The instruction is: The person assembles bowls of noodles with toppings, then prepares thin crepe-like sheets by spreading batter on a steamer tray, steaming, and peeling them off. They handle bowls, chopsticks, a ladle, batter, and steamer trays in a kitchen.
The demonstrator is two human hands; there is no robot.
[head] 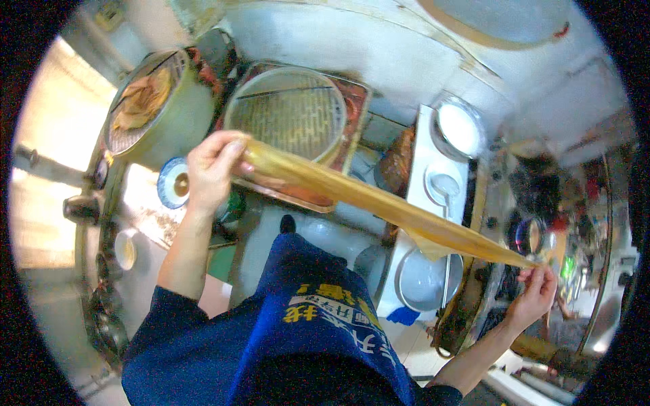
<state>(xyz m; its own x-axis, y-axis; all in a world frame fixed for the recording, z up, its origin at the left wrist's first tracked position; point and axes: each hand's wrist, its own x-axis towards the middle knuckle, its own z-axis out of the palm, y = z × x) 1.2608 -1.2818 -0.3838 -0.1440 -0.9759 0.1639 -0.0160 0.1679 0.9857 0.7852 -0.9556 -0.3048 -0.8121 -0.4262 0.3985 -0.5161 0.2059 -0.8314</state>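
Between my two hands stretches a long, thin, tan-yellow cloth-like sheet (365,195), gathered lengthwise into a band with a loose corner hanging near its middle. My left hand (216,165) pinches its upper end. The lower right end is gripped in the fingertips of my right hand (535,292). Beneath the band stands a round vessel with a slatted rack (287,114), on a reddish rectangular tray (358,101). Left of it, a deep round steamer (195,109) contains a crumpled tan sheet (142,101). The band hides part of the tray.
A blue-rimmed bowl (167,182) holding brown liquid sits beside my left wrist. On the right, a narrow white counter (406,284) bears a bowl of white contents (457,127), a ladle (444,185) and a metal basin (426,284). A blue cloth (403,315) lies below the basin.
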